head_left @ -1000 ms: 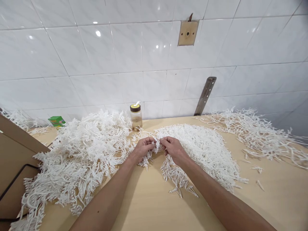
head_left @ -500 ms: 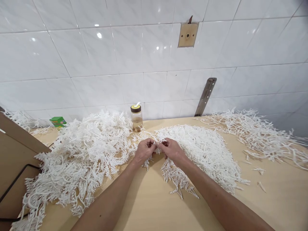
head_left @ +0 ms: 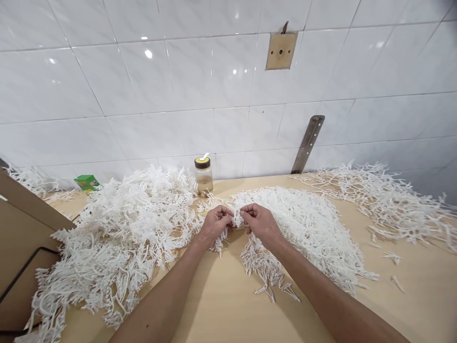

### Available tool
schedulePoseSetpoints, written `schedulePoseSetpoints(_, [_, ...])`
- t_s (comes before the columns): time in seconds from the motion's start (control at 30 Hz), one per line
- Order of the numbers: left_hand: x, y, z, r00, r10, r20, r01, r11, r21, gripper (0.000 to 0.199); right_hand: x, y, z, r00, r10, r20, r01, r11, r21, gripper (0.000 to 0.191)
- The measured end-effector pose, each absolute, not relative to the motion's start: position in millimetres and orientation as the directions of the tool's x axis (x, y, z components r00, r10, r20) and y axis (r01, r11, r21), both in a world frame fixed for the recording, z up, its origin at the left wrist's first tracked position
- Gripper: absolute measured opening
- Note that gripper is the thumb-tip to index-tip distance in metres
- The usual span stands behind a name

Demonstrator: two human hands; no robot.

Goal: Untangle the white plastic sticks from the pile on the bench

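Observation:
Low over the table's middle, my left hand [head_left: 215, 225] pinches a white branched strand [head_left: 237, 218] between thumb and fingers. My right hand [head_left: 260, 223] faces it, a small gap away, its thumb and forefinger closed at the strand's other side. Whether both hold one piece or two is too fine to make out. Left of my hands lies a big tangled heap of white frayed strands [head_left: 143, 214]. A flatter, denser pile of short white branched pieces [head_left: 303, 224] spreads beside and beyond my right hand, with a small clump under the wrist.
A clear bottle with a dark and yellow lid [head_left: 203, 176] stands at the back. Longer white strands [head_left: 385, 200] lie far right, and a green box [head_left: 86, 182] at back left. A brown panel [head_left: 28, 219] borders the left; a metal bracket [head_left: 307, 144] rises against the tiled wall.
My hands have moved slightly apart, the right one shifting right, so white strand shows between the fingertips. The view has shifted a little; the piles look the same.

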State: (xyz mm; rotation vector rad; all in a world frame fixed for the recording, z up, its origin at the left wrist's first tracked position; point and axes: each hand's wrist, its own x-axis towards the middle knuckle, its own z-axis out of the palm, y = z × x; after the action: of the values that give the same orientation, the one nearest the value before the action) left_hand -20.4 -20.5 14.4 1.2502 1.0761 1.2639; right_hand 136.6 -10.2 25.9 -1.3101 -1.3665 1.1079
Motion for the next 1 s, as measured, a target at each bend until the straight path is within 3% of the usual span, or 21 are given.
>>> schedulePoseSetpoints(0.23, [-22, -23, 13, 0.136, 0.981, 0.140, -0.047, -0.135, 0.990, 0.023, 138, -12, 31, 0.049, 0.994, 0.097, 0.205, 0.085, -0.975, 0.017])
schedulePoseSetpoints(0.43, [-21, -20, 11, 0.111, 0.984, 0.138, -0.030, -0.136, 0.990, 0.036, 134, -16, 32, -0.031, 0.991, 0.130, 0.146, 0.133, -0.980, 0.020])
schedulePoseSetpoints(0.67, [-19, -21, 11, 0.081, 0.989, 0.122, 0.055, -0.127, 0.990, 0.012, 138, -19, 39, -0.023, 0.990, 0.137, 0.151, 0.139, -0.979, 0.027])
schedulePoseSetpoints(0.77, [-19, -20, 9, 0.080, 0.988, 0.134, 0.026, -0.137, 0.990, 0.002, 138, -18, 38, -0.030, 0.990, 0.140, 0.145, 0.143, -0.979, 0.028])
schedulePoseSetpoints(1.0, [-18, -20, 11, 0.115, 0.988, 0.098, -0.203, -0.074, 0.976, 0.026, 144, -11, 36, -0.013, 0.989, 0.150, 0.188, 0.149, -0.971, 0.025])
